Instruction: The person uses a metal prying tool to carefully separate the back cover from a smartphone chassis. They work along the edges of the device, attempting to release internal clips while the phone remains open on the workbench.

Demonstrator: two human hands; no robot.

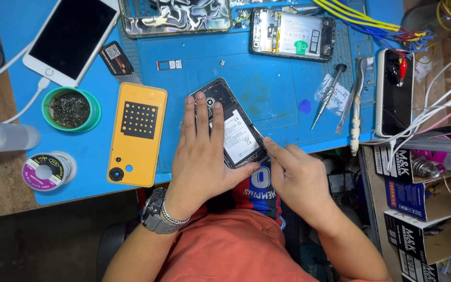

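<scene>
An opened black phone (pixel 234 125) lies on the blue work mat (pixel 277 89), its back off and its battery showing. My left hand (pixel 202 151) rests flat on the phone's left side, fingers spread over its top corner. My right hand (pixel 293 172) is at the phone's lower right edge, the index fingertip touching the frame. A yellow back cover (pixel 137 133) with a dark square patch lies just left of my left hand.
A second opened phone (pixel 293 34) lies at the back. A white phone (pixel 72 37) on a cable sits at back left beside a patterned case (pixel 176 15). A screwdriver (pixel 327 96) and tweezers (pixel 357 99) lie right. A green tin (pixel 71 108) and solder spool (pixel 46 171) sit left.
</scene>
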